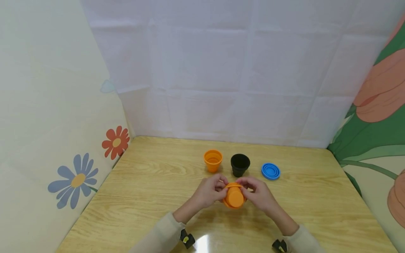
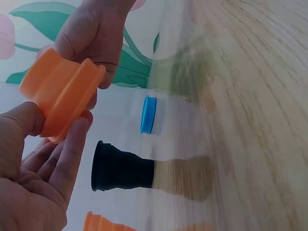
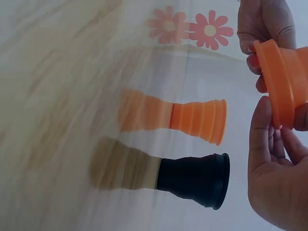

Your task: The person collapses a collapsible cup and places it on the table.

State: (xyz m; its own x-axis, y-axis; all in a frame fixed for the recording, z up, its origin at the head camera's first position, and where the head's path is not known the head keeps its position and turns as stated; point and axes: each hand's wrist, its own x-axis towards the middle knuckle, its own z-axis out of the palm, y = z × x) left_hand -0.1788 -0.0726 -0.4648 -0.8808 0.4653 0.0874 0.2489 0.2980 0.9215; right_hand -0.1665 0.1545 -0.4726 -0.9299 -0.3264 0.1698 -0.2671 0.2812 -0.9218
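Observation:
Both hands hold an orange collapsible cup (image 1: 235,199) above the table, its base turned toward the head camera. My left hand (image 1: 209,191) pinches its rim from the left, with the thumb on the cup wall. On the other side my right hand (image 1: 257,194) pinches the rim the same way. In the left wrist view the held cup (image 2: 62,96) is tilted and partly folded, with a step in its wall. Just beyond the hands, a second orange cup (image 1: 213,161) and a black cup (image 1: 240,164) stand upright and extended.
A blue collapsible cup (image 1: 270,171) lies folded flat to the right of the black cup. The wooden table (image 1: 152,175) meets a white cloth backdrop (image 1: 196,70) at the back. Flower-patterned cloths (image 1: 41,123) hang along the sides.

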